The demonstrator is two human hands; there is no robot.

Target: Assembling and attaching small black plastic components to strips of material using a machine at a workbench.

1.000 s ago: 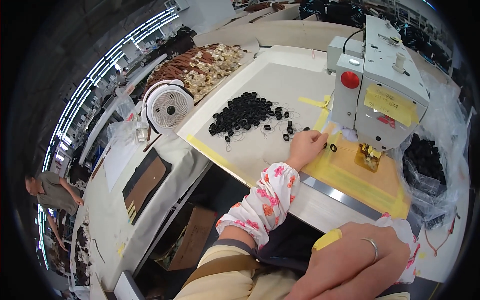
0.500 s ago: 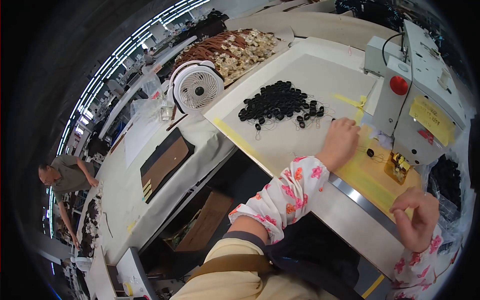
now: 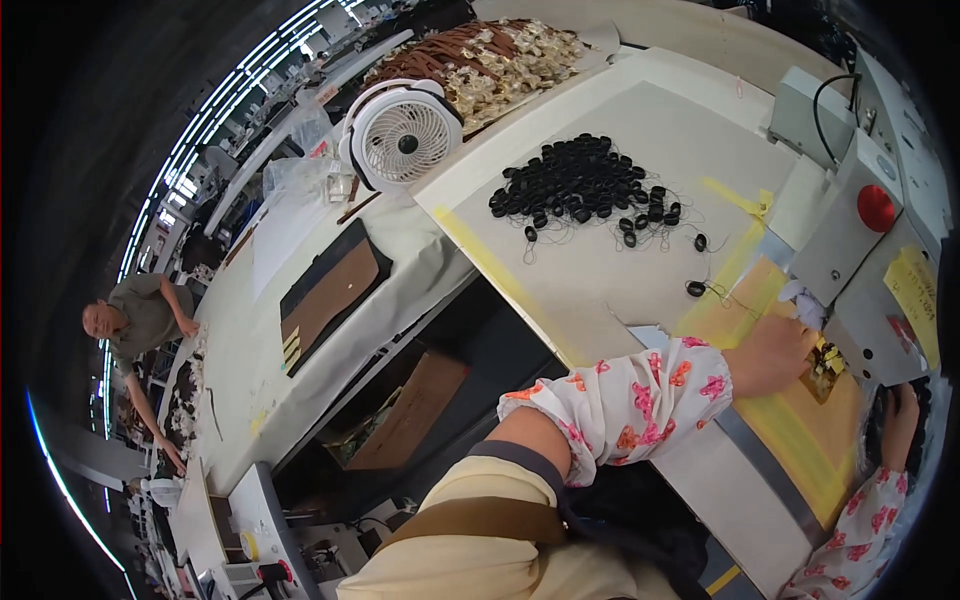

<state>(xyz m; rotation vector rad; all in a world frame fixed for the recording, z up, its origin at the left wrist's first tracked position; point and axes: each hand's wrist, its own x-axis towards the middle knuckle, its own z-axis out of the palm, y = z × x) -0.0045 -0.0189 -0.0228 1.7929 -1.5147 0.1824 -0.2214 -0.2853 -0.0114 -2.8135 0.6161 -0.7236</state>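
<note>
My left hand [image 3: 775, 352] reaches across the yellow work plate [image 3: 790, 430] to the foot of a grey machine [image 3: 850, 240] with a red button [image 3: 878, 208]. Its fingertips meet a small brown and gold part [image 3: 826, 366] under the machine head; the grip itself is hidden. A scrap of white material [image 3: 806, 300] lies just above the hand. My right hand [image 3: 900, 412] rests at the far right edge on a heap of black pieces [image 3: 880, 445], fingers curled into it. Both sleeves are white with a floral print.
A pile of black rings [image 3: 580, 185] with thin strings lies on the beige tabletop [image 3: 620, 290], single rings [image 3: 696, 288] strewn nearer the machine. A white fan [image 3: 405, 140] and a heap of brown and cream pieces [image 3: 480, 60] stand behind. A person [image 3: 135, 320] works far left.
The view has swung left and closer. My right hand has moved off the yellow plate to the black heap at the right. My left hand has slid nearer the machine's foot.
</note>
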